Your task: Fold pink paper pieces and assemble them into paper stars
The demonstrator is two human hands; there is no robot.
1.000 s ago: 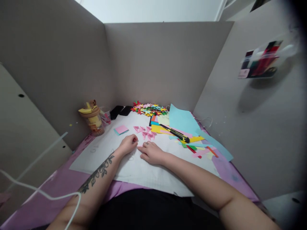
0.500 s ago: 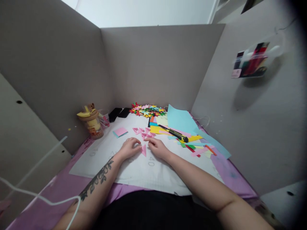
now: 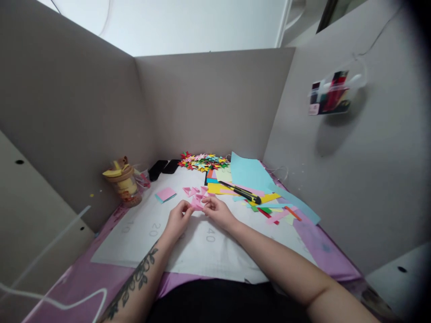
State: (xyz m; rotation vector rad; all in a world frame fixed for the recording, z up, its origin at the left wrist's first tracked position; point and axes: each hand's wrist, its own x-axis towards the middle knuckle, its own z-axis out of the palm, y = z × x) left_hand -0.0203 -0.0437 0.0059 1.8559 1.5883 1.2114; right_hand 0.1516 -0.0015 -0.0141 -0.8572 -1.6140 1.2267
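A small piece of folded pink paper is held between both hands over the white sheet. My left hand pinches its left side, thumb and finger pressed together. My right hand grips its right side with bent fingers. Just behind lie several folded pink triangles, partly hidden by the held piece and my right hand. To the left sits a stack of square paper, pink on top with blue under it.
A black and yellow utility knife lies on coloured paper strips at right. Folded paper stars are heaped at the back, near two black phones. A cup with a yellow lid stands left. Grey panels enclose the table.
The pink triangle that lay pointing toward me between the hands is lifted and held in both. My left hand now pinches it, and my right fingers have closed on it. The camera view has shifted.
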